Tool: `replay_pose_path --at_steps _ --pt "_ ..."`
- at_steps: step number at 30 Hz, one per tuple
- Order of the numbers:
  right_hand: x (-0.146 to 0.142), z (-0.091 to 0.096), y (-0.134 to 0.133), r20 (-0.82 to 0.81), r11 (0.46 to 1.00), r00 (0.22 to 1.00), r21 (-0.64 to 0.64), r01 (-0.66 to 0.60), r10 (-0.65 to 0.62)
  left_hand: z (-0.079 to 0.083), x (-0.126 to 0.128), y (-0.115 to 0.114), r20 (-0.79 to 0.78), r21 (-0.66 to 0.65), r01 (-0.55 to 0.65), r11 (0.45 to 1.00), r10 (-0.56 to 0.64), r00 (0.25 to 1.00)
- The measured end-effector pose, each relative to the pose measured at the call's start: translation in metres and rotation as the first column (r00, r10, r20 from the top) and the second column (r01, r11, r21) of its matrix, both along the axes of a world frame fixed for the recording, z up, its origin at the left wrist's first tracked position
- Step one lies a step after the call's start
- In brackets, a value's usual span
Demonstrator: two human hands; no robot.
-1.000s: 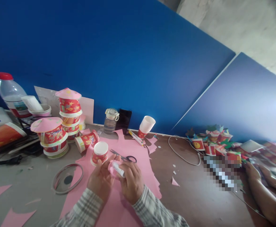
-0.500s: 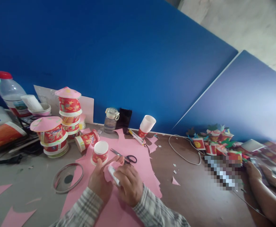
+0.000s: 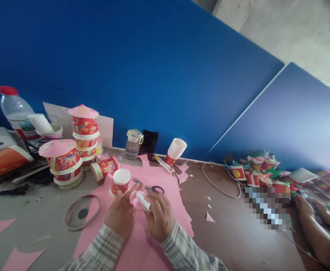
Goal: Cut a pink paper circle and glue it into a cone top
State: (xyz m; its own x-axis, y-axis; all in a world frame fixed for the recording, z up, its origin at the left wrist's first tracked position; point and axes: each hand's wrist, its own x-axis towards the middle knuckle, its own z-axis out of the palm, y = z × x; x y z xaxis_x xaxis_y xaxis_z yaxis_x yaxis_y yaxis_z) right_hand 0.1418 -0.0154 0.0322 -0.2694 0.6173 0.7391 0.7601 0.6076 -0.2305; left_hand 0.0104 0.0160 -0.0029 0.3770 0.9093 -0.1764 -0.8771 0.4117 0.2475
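My left hand [image 3: 122, 215] holds a small pink paper piece [image 3: 133, 195], its thumb pointing up and its fingers behind the paper. Gripped in my right hand [image 3: 161, 216] is a white glue stick [image 3: 144, 202], one end against or just over that piece; exact contact is hard to make out. Beyond my left hand a short red-and-white paper cup [image 3: 121, 177] stands upright on pink paper sheets [image 3: 165, 175]. Black-handled scissors [image 3: 157, 189] lie just past my right fingers, blades pointing left.
Stacked red cups with pink cone tops [image 3: 84, 124] stand at left, near a bottle [image 3: 15, 107] and a cable coil [image 3: 69, 218]. A glass jar [image 3: 133, 145], a phone [image 3: 149, 142] and a tall cup [image 3: 176, 150] line the blue partition. Another person's arms [image 3: 313, 226] are at far right.
My right hand has shifted slightly right and turned the glue stick, which now points up and left over the paper. The pink piece has tilted in my left hand.
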Motion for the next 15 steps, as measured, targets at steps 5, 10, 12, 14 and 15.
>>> replay_pose_path --at_steps 5,10,12,14,15 --pt "0.0019 -0.0002 0.0023 -0.015 0.999 1.000 -0.034 -0.016 0.015 -0.0070 -0.0032 0.0040 0.136 0.192 0.057 0.980 -0.084 0.987" --pt "0.0030 0.0003 0.0005 -0.063 0.998 0.998 -0.057 -0.016 0.013 -0.0060 -0.0061 0.0058 0.119 0.232 0.064 0.971 -0.093 0.988" --pt "0.0031 0.0016 -0.0018 -0.067 0.998 0.997 -0.061 -0.028 0.024 -0.0053 -0.0070 0.0057 0.091 0.207 0.026 0.978 -0.045 0.995" --pt "0.0025 0.0032 -0.0049 -0.046 0.996 0.997 -0.063 -0.063 0.060 -0.0053 -0.0070 0.0053 0.044 0.181 0.045 0.982 -0.054 0.998" --pt "0.0020 0.0038 -0.0066 -0.027 0.994 0.996 -0.061 -0.092 0.090 -0.0053 -0.0065 0.0048 0.020 0.172 0.075 0.982 -0.080 0.997"
